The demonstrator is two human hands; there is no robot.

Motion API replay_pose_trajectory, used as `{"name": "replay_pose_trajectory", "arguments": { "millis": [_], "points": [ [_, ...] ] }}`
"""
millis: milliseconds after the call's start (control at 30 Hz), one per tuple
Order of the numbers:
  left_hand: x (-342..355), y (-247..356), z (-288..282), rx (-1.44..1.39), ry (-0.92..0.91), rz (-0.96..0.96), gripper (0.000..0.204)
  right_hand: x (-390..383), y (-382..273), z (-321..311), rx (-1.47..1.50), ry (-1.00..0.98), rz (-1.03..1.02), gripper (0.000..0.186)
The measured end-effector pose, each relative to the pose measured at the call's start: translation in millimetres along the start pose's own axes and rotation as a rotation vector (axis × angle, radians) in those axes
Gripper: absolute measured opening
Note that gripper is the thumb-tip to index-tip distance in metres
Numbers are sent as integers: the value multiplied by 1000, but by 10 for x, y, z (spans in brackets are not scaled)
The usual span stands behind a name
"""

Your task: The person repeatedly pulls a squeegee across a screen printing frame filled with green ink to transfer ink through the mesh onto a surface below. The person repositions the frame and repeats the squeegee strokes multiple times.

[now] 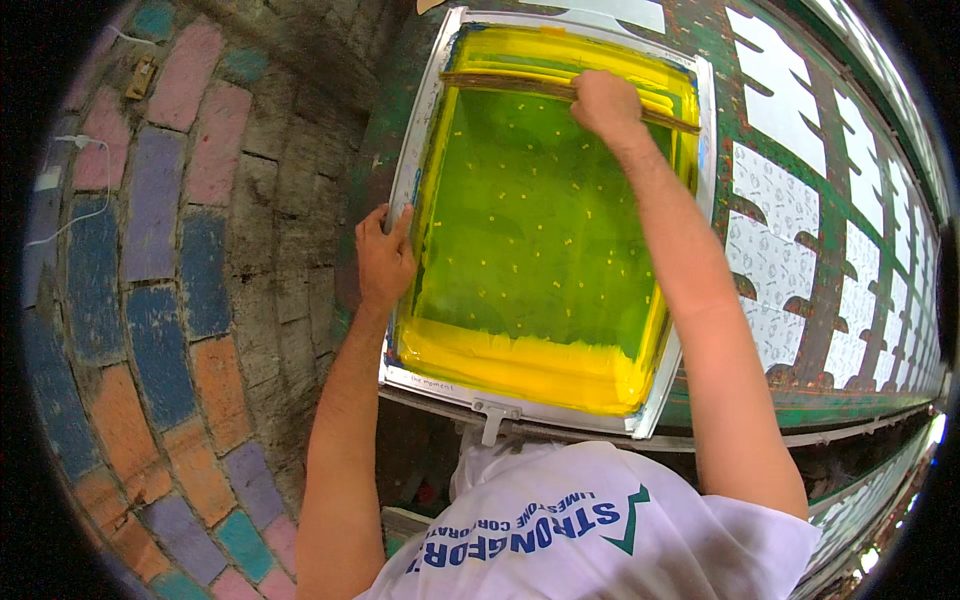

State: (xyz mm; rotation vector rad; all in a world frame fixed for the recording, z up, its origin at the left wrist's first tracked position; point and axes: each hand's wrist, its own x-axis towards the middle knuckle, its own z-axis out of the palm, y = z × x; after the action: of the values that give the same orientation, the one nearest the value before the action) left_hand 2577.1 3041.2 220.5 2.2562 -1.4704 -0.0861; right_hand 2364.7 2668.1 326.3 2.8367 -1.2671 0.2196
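A screen printing frame point(398, 190) with pale metal edges lies on a green table in front of me. Its mesh point(540, 210) looks green with small yellow marks, and thick yellow ink point(520, 358) is spread along the near end and the sides. Across the far end lies a long wooden squeegee point(510, 83), with yellow ink along it. My right hand point(608, 103) is closed round the squeegee, right of its middle. My left hand point(386, 255) grips the left edge of the frame, thumb on top; its other fingertips are partly hidden.
Rows of cut white fabric pieces point(775, 90) lie on the long green table point(690, 395) to the right, the nearer ones printed with small drawings point(770, 255). A metal bracket point(493, 418) juts from the frame's near edge. Painted brick paving point(160, 200) lies at left.
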Motion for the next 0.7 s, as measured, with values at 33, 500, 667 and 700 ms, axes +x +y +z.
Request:
{"name": "replay_pose_trajectory", "arguments": {
  "millis": [33,500,667,700],
  "points": [
    [-3,1,7,-12,11,3,54,69,44,-43,-5,13,6,19],
    [-22,50,-35,-20,-4,-8,55,523,417,-60,-127,-215,28,36],
    [21,16,-17,-18,16,26,53,-380,-73,-258,-93,-297,48,28],
    [9,-4,-6,-48,28,16,51,-630,-197,-287,-78,-295,46,26]
  ]
}}
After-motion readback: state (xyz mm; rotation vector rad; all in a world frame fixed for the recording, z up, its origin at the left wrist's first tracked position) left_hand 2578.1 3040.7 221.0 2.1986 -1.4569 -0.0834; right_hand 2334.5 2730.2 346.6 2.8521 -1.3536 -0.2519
